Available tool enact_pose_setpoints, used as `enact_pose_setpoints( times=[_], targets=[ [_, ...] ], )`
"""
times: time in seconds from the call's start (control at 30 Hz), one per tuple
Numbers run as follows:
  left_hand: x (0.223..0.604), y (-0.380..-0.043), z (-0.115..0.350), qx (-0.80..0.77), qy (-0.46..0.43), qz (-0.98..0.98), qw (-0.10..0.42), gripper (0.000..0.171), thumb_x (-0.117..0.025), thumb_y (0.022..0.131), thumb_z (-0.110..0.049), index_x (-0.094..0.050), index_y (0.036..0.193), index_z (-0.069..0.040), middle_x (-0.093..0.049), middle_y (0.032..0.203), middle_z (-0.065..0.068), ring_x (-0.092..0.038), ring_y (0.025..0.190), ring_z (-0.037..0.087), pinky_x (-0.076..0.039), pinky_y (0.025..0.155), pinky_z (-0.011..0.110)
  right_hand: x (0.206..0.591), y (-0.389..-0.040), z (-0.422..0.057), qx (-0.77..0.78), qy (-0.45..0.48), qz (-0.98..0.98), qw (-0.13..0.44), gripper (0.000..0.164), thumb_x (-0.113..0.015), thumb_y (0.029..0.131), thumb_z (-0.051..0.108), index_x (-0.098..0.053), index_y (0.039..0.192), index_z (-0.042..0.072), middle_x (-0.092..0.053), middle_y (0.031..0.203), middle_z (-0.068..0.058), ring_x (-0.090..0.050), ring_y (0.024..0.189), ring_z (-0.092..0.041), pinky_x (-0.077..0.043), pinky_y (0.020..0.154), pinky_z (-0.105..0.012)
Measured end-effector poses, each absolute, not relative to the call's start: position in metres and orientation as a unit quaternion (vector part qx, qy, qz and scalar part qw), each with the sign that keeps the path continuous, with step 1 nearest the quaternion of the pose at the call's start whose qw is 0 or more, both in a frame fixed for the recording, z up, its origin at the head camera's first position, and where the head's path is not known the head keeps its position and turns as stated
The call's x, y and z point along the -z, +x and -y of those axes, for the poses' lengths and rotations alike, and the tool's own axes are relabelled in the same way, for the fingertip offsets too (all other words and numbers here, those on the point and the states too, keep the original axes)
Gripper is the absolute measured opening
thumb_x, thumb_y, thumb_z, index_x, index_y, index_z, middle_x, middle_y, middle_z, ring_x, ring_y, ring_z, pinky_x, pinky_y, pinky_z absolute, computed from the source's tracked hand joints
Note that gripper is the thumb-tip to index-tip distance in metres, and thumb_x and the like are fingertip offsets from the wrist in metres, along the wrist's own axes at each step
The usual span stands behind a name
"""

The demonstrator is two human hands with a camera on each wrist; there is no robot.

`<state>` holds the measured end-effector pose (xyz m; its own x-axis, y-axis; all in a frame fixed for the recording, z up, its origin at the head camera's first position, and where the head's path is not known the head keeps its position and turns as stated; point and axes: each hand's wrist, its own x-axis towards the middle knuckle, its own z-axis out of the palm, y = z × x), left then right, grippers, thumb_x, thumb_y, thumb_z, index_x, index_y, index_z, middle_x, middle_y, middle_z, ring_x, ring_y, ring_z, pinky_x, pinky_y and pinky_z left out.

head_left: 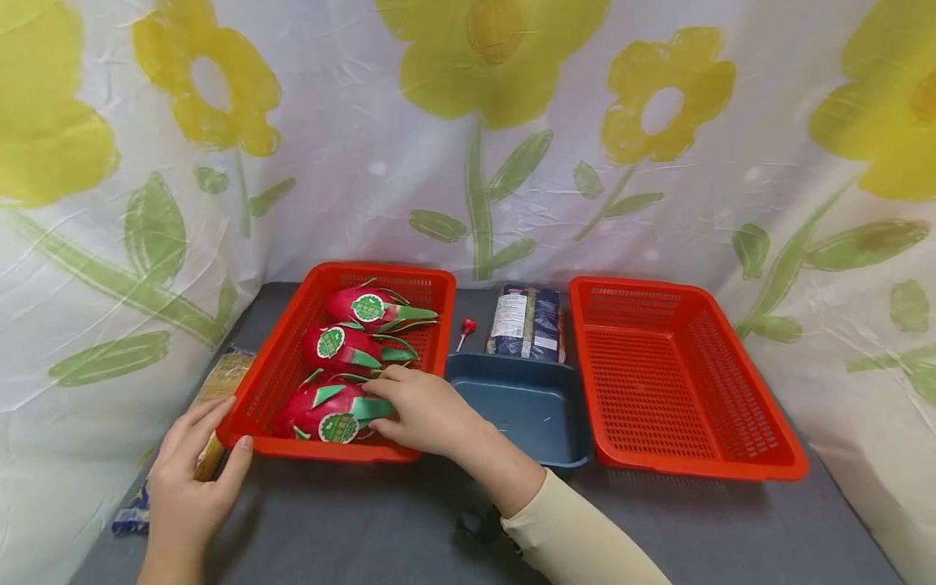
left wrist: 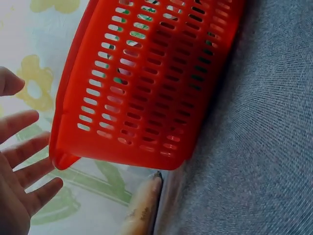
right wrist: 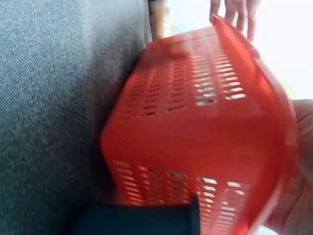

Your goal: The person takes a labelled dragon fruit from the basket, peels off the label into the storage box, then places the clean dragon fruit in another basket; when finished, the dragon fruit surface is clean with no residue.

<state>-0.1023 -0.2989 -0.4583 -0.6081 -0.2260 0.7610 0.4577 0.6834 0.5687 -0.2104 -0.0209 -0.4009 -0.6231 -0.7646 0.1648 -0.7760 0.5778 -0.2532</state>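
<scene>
Left of a blue tray [head_left: 526, 398], the person I watch from a distance reaches a right hand [head_left: 427, 406] into a loaded red basket [head_left: 336, 448], its thumb and fingers curved about the green leafy end of the nearest dragon fruit [head_left: 314, 406]. How firm that hold is I cannot tell; the basket wall hides the fingertips in my right wrist view. Two more, the middle dragon fruit [head_left: 329, 345] and the far dragon fruit [head_left: 358, 305], share the basket left of the tray, all three with leafy ends pointing the tray's way, which I judge makes those ends the easiest part to take.

Farthest left of the tray, the left hand [head_left: 193, 463] is spread wide at the basket's near corner, holding nothing, its fingers straight in my left wrist view. I read that as a brace against sliding, though I cannot confirm firm contact.

A second red basket [head_left: 695, 467] stands just right of the tray, which leaves the tray between the pair, perhaps so both lie within reach. Beyond the tray's far edge sit a dark blue packet [head_left: 525, 321] and a red lollipop [head_left: 468, 326]; well left of the tray, past the loaded basket, lies a yellow packet [head_left: 227, 378], partly hidden.
</scene>
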Motion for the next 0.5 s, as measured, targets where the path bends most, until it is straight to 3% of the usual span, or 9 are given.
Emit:
enact_pose_setpoints(
  times=[0.13,0.33,0.5],
  targets=[
    [0.464,-0.106,0.305,0.389,-0.057,0.811,0.434,0.051,-0.075,0.079,-0.004,-0.07,0.13,0.0,-0.064,0.127,0.026,-0.052,0.126,0.005,-0.036,0.104,0.013,0.405,-0.214,0.033,-0.126,0.416,0.9,0.01,0.051,-0.082,0.086,0.039,-0.071,0.131,0.018,-0.066,0.117,0.003,-0.058,0.1,-0.008,-0.053,0.082,-0.021],
    [0.474,-0.107,0.307,0.386,-0.003,0.842,0.377,0.06,-0.077,0.078,0.003,-0.065,0.136,-0.002,-0.06,0.135,0.022,-0.044,0.128,0.0,-0.034,0.099,0.006,0.409,-0.218,0.048,-0.09,0.395,0.914,0.003,0.039,-0.083,0.085,0.036,-0.074,0.12,0.019,-0.07,0.106,0.007,-0.061,0.095,-0.008,-0.054,0.082,-0.024],
    [0.48,-0.106,0.306,0.399,0.035,0.848,0.349,0.058,-0.076,0.083,0.0,-0.064,0.14,-0.006,-0.06,0.133,0.018,-0.046,0.117,-0.005,-0.033,0.095,0.002,0.413,-0.221,0.05,-0.096,0.404,0.91,0.002,0.034,-0.081,0.088,0.034,-0.075,0.117,0.019,-0.068,0.103,0.007,-0.059,0.091,-0.007,-0.052,0.08,-0.022]
  ],
)
